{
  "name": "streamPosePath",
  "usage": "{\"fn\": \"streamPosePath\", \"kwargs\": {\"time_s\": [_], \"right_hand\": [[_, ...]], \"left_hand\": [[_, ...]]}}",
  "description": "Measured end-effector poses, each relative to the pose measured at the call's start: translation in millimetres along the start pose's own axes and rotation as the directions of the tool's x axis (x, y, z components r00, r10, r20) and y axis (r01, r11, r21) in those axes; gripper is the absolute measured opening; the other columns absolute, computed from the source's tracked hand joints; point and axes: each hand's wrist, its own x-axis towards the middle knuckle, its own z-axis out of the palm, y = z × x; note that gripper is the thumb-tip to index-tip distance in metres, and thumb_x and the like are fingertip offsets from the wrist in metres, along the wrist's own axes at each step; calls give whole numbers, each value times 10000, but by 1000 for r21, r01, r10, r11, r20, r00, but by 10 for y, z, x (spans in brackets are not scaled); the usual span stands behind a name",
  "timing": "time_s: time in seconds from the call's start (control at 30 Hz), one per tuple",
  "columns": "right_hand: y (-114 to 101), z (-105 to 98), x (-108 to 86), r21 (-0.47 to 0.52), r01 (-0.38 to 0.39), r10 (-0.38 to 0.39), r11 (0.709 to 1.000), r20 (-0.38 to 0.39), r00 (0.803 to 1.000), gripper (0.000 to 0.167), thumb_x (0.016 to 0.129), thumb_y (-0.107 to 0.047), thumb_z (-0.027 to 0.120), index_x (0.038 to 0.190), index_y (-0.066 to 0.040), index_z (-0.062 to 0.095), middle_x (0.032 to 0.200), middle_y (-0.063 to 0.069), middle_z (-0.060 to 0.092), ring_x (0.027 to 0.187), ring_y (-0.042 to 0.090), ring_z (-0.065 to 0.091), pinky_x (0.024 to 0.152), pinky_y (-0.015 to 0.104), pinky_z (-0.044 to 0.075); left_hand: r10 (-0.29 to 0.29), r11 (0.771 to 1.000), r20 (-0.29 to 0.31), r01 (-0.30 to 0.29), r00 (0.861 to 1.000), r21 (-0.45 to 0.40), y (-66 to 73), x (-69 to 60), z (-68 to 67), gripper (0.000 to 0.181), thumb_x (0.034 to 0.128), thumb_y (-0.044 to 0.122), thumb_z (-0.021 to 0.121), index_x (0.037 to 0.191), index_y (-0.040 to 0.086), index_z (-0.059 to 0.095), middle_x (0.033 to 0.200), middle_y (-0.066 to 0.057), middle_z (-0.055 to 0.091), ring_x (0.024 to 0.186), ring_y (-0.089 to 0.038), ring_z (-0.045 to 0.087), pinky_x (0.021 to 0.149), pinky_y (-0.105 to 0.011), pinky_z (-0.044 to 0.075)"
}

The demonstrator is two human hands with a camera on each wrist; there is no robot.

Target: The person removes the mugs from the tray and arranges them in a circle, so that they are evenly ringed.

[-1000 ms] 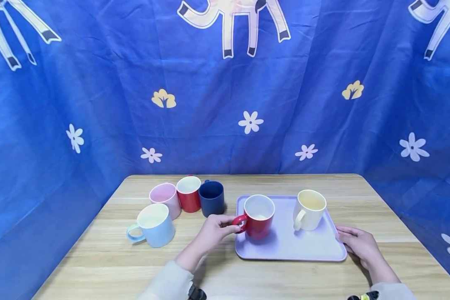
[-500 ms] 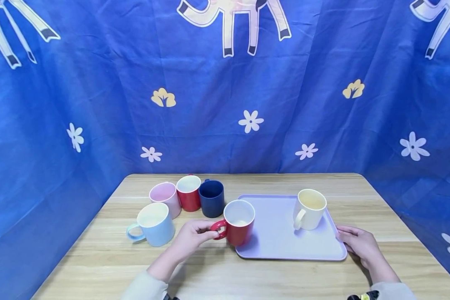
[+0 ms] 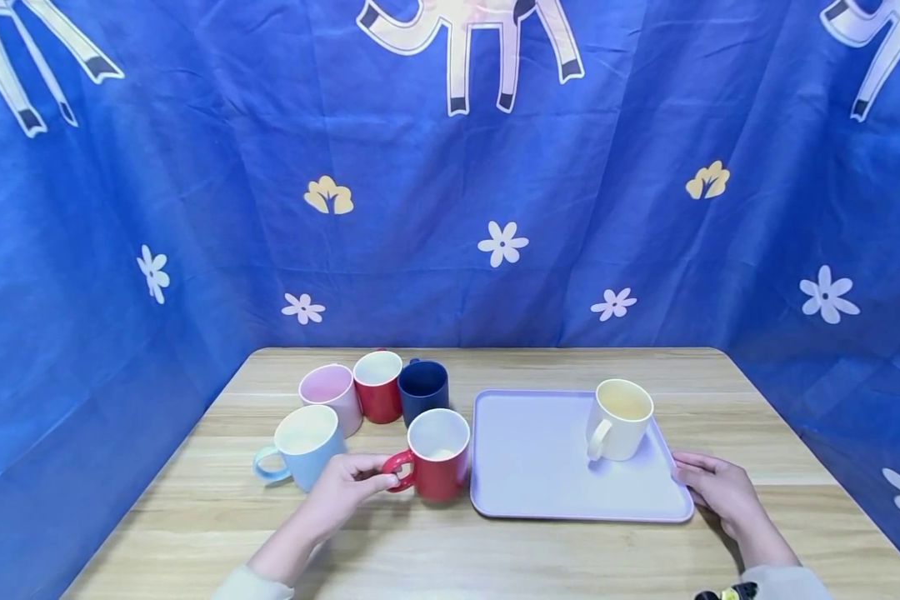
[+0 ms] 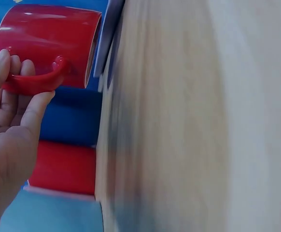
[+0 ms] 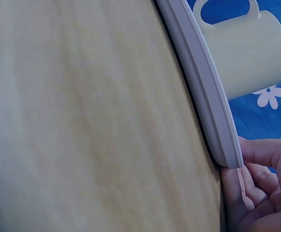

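My left hand [image 3: 345,490] pinches the handle of a red mug [image 3: 439,467] with a white inside. The mug is upright between the light blue mug and the tray; in the left wrist view its base looks raised off the table. At the right, my right hand [image 3: 720,492] grips the near right corner of a lilac tray [image 3: 540,492]. The right wrist view shows the thumb [image 5: 262,151] at the tray's rim and the other fingers lower, beside its edge. A cream mug [image 3: 621,425] stands on the tray's right half, handle toward the near left.
Left of the tray stand a navy mug [image 3: 423,392], a second red mug [image 3: 377,392], a pink mug [image 3: 337,400] and a light blue mug [image 3: 311,454], close together. They rest on a wooden table [image 3: 570,558]. A blue patterned curtain [image 3: 420,275] hangs behind and at both sides.
My left hand has carried the red mug leftward from above the tray's left half to beyond its left edge. The right hand, tray and cream mug have stayed in place.
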Motion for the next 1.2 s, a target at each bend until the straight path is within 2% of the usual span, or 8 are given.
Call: {"fn": "streamPosePath", "kwargs": {"time_s": [0.13,0.23,0.37,0.47,0.6,0.87,1.2], "right_hand": [[-2,-2,-2,2,1,-1,1000,0,1000,552,849,-159,702,1285,117,504,1067,167,678,818,60,641,699,263,550],[4,-2,1,6,5,-5,1000,1,1000,553,849,-153,701,1284,122,500,1067,168,678,817,58,640,701,264,550],[16,2,8,7,10,-10,1000,1,1000,551,852,-151,698,1284,125,498,1082,182,670,823,64,643,706,268,550],[15,1,3,5,8,-8,1000,1,1000,554,851,-156,700,1285,125,498,1083,186,668,822,68,644,704,269,551],[3,-1,-1,6,2,-2,1000,3,1000,551,856,-153,694,1290,122,495,1084,181,669,820,65,645,706,267,550],[-6,-10,5,-1,4,-4,1000,3,1000,545,859,-153,692,1289,120,498,1075,173,674,815,53,640,706,261,549],[-6,-7,0,10,14,-15,1000,11,1000,531,864,-135,687,1281,132,495,1060,168,680,805,45,639,703,261,549]], "left_hand": [[-18,1000,-14,18,1000,-22,-11,-69,-80,295,864,-18,652,1067,-223,586,967,-280,657,808,-94,644,724,-281,549],[-53,999,-43,53,998,-8,-18,-118,-135,298,864,-7,656,1070,-214,593,956,-251,671,817,-87,635,730,-250,537],[-105,994,-51,103,993,-27,-13,-189,-207,311,875,10,650,1089,-207,589,969,-252,670,815,-113,650,750,-247,530],[-107,994,-56,105,993,-32,-17,-231,-260,305,880,7,643,1089,-209,588,957,-212,683,807,-118,651,752,-257,533],[-93,996,-98,92,991,-19,-44,-281,-327,266,868,-13,649,1059,-195,611,910,-117,706,799,-89,633,730,-246,530],[-99,995,-118,96,988,-28,-87,-373,-458,193,867,-32,640,1025,-140,658,946,-66,712,827,-88,650,734,-235,530],[-136,989,-231,146,963,26,-95,-485,-515,214,842,-46,654,1025,-156,649,922,-120,711,834,-39,629,726,-211,517]]}}
